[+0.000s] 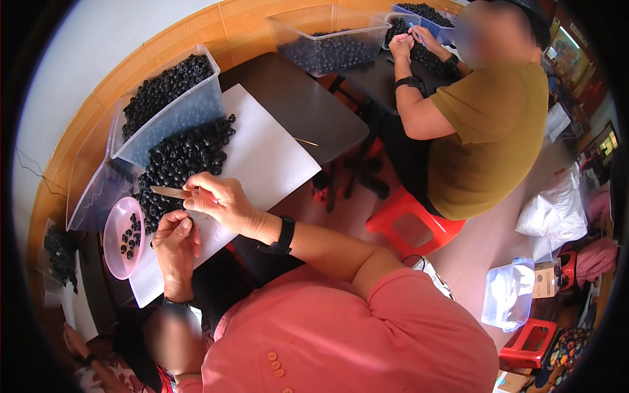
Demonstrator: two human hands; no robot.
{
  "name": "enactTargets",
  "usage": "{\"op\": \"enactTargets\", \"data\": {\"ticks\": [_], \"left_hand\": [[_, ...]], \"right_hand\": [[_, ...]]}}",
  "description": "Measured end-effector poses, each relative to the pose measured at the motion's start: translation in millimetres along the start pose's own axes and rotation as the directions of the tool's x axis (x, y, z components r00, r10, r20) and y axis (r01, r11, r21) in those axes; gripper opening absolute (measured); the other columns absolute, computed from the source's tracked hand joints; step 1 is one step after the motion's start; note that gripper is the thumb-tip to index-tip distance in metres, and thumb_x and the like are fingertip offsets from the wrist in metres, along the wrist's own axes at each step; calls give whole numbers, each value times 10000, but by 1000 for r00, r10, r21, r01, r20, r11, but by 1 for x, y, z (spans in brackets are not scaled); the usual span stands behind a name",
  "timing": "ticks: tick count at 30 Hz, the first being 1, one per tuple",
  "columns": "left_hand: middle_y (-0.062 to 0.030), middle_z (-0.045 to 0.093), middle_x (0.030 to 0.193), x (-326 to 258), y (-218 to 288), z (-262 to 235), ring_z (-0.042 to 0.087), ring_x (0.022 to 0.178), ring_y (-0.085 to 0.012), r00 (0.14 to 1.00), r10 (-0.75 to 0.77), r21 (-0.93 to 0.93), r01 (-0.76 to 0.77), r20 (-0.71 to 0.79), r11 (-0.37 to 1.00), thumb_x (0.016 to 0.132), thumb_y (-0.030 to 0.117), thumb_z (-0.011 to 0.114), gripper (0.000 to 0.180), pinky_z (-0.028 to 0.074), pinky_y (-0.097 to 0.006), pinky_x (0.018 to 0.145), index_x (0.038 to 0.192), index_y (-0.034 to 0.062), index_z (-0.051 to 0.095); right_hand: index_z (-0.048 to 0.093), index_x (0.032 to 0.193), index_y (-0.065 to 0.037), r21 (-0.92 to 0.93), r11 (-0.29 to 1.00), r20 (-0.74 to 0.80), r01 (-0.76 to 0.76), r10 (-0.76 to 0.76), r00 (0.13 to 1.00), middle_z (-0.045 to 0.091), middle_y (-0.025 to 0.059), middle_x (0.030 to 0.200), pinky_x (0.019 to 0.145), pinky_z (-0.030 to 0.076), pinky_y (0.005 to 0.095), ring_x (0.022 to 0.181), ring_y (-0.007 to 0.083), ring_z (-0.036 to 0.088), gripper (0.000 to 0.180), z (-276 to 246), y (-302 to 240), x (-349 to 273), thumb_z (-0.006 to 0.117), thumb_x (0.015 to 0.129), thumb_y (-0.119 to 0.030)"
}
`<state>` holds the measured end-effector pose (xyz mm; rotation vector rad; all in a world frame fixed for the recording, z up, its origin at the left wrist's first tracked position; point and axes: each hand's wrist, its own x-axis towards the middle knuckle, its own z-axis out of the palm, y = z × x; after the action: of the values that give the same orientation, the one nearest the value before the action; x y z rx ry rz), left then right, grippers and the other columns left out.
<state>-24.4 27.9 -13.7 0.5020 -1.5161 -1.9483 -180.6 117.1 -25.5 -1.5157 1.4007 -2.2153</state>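
Note:
My right hand (223,202) grips a small knife (169,192), its blade pointing left over a heap of small round black pieces (187,154). Just below it, my left hand (174,247) is closed in a pinch, thumb and fingers together. A small dark piece (190,221) shows at its fingertips, mostly hidden. Both hands are over the white sheet (268,147) on which the heap lies. Left of my left hand, a pink bowl (110,239) holds several loose black pieces.
Behind the heap stands a clear bin (187,111) full of black pieces. Another clear bin (327,52) is farther back. At the right, a person (498,124) works beside a red stool (416,223). A thin stick (306,141) lies on the dark table (295,98). Another person (173,340) is at lower left.

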Motion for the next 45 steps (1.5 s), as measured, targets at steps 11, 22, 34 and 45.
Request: {"op": "enactTargets", "data": {"ticks": [11, 22, 34, 45], "left_hand": [[-90, 647, 795, -6, -1, 5, 594, 571, -141, 1000, -1, 67, 3, -29, 998, 935, 94, 669, 169, 425, -226, 443, 1072, -2, 648], [-91, 670, 799, -3, 0, 5, 602, 555, -140, 999, 5, 95, 0, -54, 996, 918, 106, 697, 148, 411, -221, 426, 1025, 14, 650], [-74, 656, 763, -10, 54, -14, 602, 591, -112, 924, 267, 432, -130, -274, 893, 871, 48, 693, 154, 430, -220, 468, 982, -58, 680], [-72, 653, 819, 17, 89, -146, 621, 723, -200, 819, 574, 995, -66, 15, 69, 767, 33, 748, 156, 509, -312, 649, 921, 34, 726]], "right_hand": [[635, 1055, -19, 21, 999, 42, -31, 30, 999, 711, 49, 873, 647, 491, 262, 705, 84, 587, 252, -3, -4, -2, 764, 875, -139], [647, 1039, -30, 29, 999, 41, -37, 36, 999, 705, 42, 852, 636, 488, 246, 703, 75, 594, 243, -3, -1, 1, 767, 877, -165], [656, 1104, -18, 507, 806, 80, -305, 309, 948, 649, -21, 908, 736, 463, 199, 810, 34, 572, 223, -11, -3, -2, 708, 889, 13], [609, 1169, 55, 314, 937, 112, -153, 123, 986, 588, 26, 804, 668, 404, 243, 702, 90, 488, 295, -18, 3, -2, 688, 934, -105]]}}
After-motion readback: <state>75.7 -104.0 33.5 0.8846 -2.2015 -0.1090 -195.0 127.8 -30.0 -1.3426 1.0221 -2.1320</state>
